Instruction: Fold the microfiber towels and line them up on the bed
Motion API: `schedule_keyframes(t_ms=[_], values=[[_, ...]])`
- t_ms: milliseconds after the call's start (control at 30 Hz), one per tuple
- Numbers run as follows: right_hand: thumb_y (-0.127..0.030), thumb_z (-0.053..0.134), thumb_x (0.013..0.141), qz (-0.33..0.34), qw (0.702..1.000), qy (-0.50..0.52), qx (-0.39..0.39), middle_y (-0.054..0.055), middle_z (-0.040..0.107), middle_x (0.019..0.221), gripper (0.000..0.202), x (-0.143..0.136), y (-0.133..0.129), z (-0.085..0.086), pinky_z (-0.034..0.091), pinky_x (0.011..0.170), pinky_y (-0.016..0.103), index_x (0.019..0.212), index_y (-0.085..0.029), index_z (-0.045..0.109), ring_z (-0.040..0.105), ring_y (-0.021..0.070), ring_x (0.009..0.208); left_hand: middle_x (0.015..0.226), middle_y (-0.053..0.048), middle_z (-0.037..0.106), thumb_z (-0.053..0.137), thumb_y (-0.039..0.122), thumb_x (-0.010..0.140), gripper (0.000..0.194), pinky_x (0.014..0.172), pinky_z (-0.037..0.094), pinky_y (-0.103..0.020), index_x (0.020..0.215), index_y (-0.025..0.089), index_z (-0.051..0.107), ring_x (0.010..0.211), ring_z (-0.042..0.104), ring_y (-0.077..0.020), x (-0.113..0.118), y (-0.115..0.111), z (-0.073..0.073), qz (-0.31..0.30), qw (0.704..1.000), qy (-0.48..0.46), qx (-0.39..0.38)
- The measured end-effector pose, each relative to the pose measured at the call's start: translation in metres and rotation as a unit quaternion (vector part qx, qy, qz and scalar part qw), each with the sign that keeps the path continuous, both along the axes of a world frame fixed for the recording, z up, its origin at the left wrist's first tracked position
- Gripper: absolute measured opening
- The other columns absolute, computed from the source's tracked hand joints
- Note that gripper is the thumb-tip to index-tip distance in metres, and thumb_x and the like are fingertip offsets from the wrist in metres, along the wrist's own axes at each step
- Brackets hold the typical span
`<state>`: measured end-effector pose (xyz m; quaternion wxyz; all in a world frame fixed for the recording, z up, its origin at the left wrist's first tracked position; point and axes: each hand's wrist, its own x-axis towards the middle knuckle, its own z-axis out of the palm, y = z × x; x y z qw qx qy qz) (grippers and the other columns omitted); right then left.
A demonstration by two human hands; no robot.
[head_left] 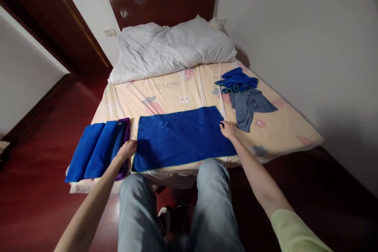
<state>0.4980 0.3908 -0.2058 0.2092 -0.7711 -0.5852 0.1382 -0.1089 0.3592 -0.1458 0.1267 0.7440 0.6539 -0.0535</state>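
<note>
A blue towel (180, 138) with a thin green edge lies spread flat near the bed's front edge. My left hand (128, 149) is closed at its left side, the fingertips pinching the edge. On the opposite side my right hand (228, 130) pinches the towel's right edge. Rolled or folded blue towels (85, 151) lie side by side left of my left hand, next to a purple cloth (126, 132). Beyond my right hand are a crumpled blue cloth (238, 80) with a green edge and a crumpled grey cloth (246, 106).
The bed (177, 94) has a cream patterned sheet. A white quilt (174, 47) is bunched against the dark headboard (162, 4). My knees (214, 177) touch or nearly touch the bed's front edge. A wall stands to the right.
</note>
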Motion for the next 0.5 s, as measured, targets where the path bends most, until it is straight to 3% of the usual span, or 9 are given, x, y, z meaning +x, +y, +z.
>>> schedule_keyframes(t_ms=[133, 267, 367, 500], values=[[-0.022, 0.054, 0.093, -0.046, 0.998, 0.021, 0.047, 0.02, 0.071, 0.132, 0.039, 0.013, 0.06, -0.021, 0.042, 0.119, 0.053, 0.126, -0.014, 0.072, 0.06, 0.0341, 0.132, 0.109, -0.016, 0.077, 0.043, 0.022, 0.094, 0.033, 0.097, 0.055, -0.035, 0.11, 0.015, 0.072, 0.104, 0.074, -0.0271, 0.001, 0.072, -0.008, 0.056, 0.996, -0.052, 0.051], [-0.019, 0.057, 0.091, -0.069, 0.988, 0.103, 0.091, 0.017, 0.076, 0.122, 0.037, 0.026, 0.116, -0.03, 0.051, 0.112, 0.049, 0.124, -0.014, 0.072, 0.07, 0.0289, 0.117, 0.113, -0.015, 0.077, 0.053, 0.028, 0.094, 0.04, 0.094, 0.057, -0.034, 0.128, 0.012, 0.065, 0.1, 0.076, -0.0247, 0.015, 0.135, -0.015, 0.18, 0.97, -0.141, 0.086], [-0.017, 0.062, 0.087, -0.078, 0.979, 0.154, 0.112, 0.016, 0.079, 0.112, 0.032, 0.032, 0.147, -0.033, 0.058, 0.099, 0.04, 0.117, -0.011, 0.074, 0.075, 0.0251, 0.103, 0.109, -0.011, 0.078, 0.063, 0.031, 0.091, 0.043, 0.089, 0.059, -0.032, 0.13, 0.014, 0.065, 0.094, 0.075, -0.0214, 0.023, 0.165, -0.021, 0.24, 0.943, -0.206, 0.102], [-0.022, 0.071, 0.086, -0.058, 0.976, 0.164, 0.128, 0.011, 0.08, 0.095, 0.017, 0.042, 0.166, -0.035, 0.061, 0.085, 0.034, 0.098, -0.012, 0.077, 0.075, 0.0222, 0.088, 0.098, -0.008, 0.077, 0.069, 0.03, 0.087, 0.036, 0.087, 0.059, -0.031, 0.117, 0.012, 0.074, 0.088, 0.071, -0.0192, 0.025, 0.184, -0.025, 0.253, 0.929, -0.247, 0.106]])
